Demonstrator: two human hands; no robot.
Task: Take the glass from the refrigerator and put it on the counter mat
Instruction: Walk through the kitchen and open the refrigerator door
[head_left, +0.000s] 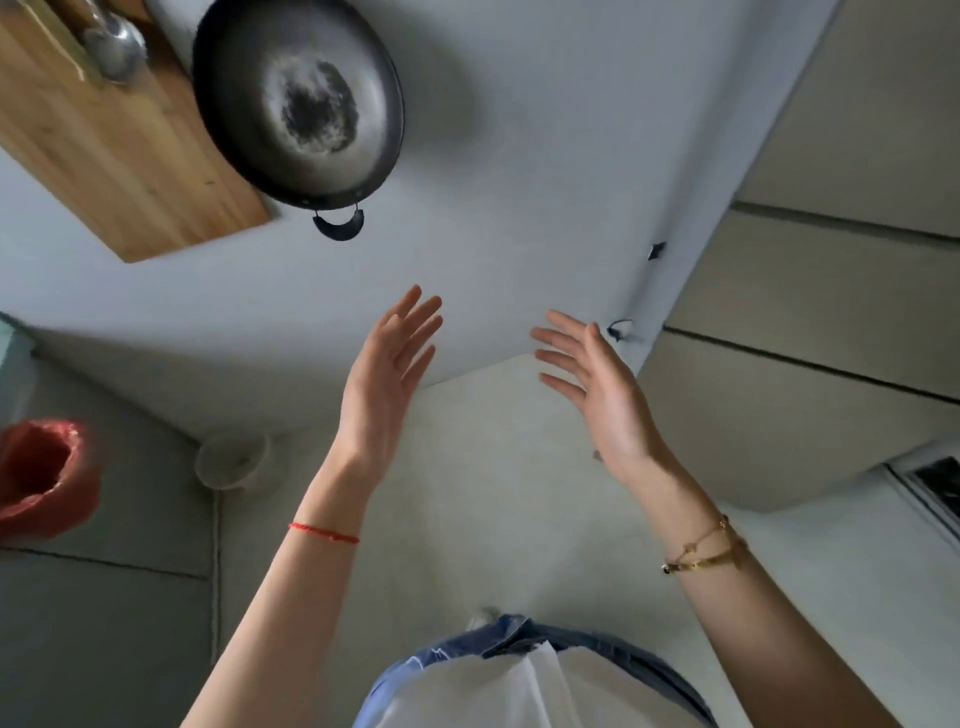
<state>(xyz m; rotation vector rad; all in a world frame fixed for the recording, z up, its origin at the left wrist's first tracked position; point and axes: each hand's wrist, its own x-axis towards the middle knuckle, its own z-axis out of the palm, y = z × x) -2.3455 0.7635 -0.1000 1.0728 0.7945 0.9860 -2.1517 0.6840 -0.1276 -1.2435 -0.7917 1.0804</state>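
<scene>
My left hand (387, 369) and my right hand (597, 384) are both raised in front of me over the near edge of a grey counter mat (519, 156), palms facing each other, fingers spread, holding nothing. A red string sits on my left wrist and gold bracelets on my right. No glass and no refrigerator are in view.
A dark wok (298, 101) rests on the mat at the back, beside a wooden cutting board (119, 150) with a metal ladle (114, 47). A red-lined bin (41, 478) and a small pale bowl (231, 460) stand on the floor at left. Beige cabinet drawers (831, 291) rise at right.
</scene>
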